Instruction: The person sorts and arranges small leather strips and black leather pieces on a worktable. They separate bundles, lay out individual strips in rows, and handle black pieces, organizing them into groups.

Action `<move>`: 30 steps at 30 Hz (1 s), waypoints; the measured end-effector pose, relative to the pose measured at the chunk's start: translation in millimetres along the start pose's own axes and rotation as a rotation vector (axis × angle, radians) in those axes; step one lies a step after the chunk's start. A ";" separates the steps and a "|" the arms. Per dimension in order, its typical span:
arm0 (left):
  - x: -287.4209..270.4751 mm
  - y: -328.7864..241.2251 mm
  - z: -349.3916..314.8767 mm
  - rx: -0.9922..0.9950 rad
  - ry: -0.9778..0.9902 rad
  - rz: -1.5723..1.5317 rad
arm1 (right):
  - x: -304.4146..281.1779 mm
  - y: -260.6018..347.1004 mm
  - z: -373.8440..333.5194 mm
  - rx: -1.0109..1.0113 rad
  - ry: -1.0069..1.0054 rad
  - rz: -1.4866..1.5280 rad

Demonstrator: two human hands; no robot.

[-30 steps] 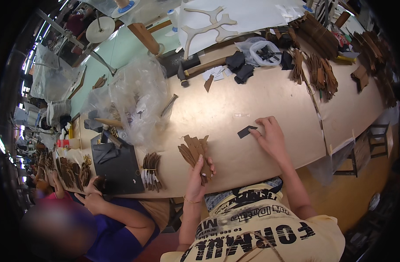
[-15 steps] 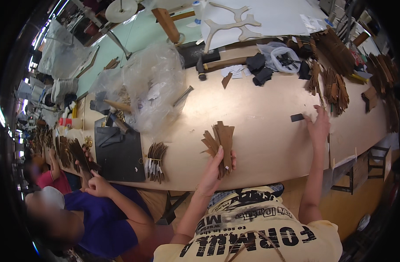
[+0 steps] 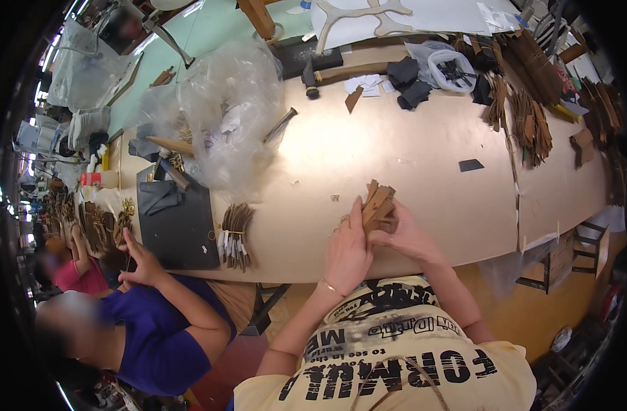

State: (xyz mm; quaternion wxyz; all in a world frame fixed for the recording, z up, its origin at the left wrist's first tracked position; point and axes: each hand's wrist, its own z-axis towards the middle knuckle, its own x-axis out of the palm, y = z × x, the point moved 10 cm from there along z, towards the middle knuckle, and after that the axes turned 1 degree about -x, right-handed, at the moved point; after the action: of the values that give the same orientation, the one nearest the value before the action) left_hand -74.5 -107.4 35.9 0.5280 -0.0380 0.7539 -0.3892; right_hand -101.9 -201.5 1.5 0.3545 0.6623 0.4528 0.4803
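A bundle of brown leather strips stands upright between my hands, close to the table's near edge. My left hand is closed around its left side. From the right, my right hand grips the same bundle, its thumb across the lower part. The fingers behind the strips are partly hidden. A small dark flat piece lies on the table to the right, apart from both hands. To the left of my hands lies a tied bundle of brown strips with white tags.
A co-worker in a purple top sits close on my left, one hand raised. A black mat, a clear plastic bag and a hammer lie on the tan tabletop. Several brown bundles are at the right.
My right hand has come left from beside the dark piece onto the bundle. The fanned strips are now gathered more closely. The co-worker's dark strips no longer show in their raised hand.
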 end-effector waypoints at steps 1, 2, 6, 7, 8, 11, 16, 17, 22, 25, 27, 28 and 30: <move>7.8 3.6 -1.1 -0.070 0.061 -0.004 | -3.8 -8.5 4.7 0.046 -0.059 -0.019; 8.9 0.8 -0.6 -0.070 0.060 0.021 | -6.1 -12.5 5.5 0.053 -0.098 0.028; 20.2 -4.4 -1.0 -0.053 0.160 0.099 | -16.8 -22.3 8.4 0.081 -0.201 0.128; 25.1 -2.5 -2.6 -0.057 0.221 0.106 | -19.8 -19.4 8.8 0.068 -0.202 0.132; 27.1 -2.9 -5.2 -0.065 0.255 -0.136 | -19.9 -15.8 10.0 0.068 -0.166 0.089; 22.4 2.3 -10.3 -0.083 0.292 -0.772 | -18.1 0.5 14.0 0.087 -0.013 -0.005; 27.6 33.3 2.8 -0.241 0.157 -1.423 | 15.9 26.3 19.9 0.153 0.350 -0.144; 36.3 29.2 -0.1 -0.268 0.181 -1.612 | 22.9 32.1 18.8 0.131 0.419 -0.269; 52.6 19.9 0.5 -0.312 0.258 -2.101 | 29.2 61.3 31.5 -0.183 0.146 -0.984; 48.5 28.9 0.3 -0.322 0.183 -2.112 | 6.9 74.9 21.5 -0.243 -0.153 -1.057; 54.3 47.9 -3.3 -0.468 0.002 -1.993 | -8.9 58.7 13.1 -0.076 -0.124 -0.841; 52.3 53.0 -3.4 -0.466 -0.068 -1.946 | -13.9 49.4 8.6 0.005 -0.108 -0.733; 52.4 58.0 -2.1 -0.477 -0.075 -1.940 | -7.9 43.7 -4.8 -0.032 -0.099 -0.572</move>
State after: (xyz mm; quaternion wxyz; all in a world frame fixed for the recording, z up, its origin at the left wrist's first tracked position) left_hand -78.8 -90.5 -40.3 -0.0162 -0.7542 0.4380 -0.4889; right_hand -96.2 -223.6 39.9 0.5078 0.5247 0.5957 0.3347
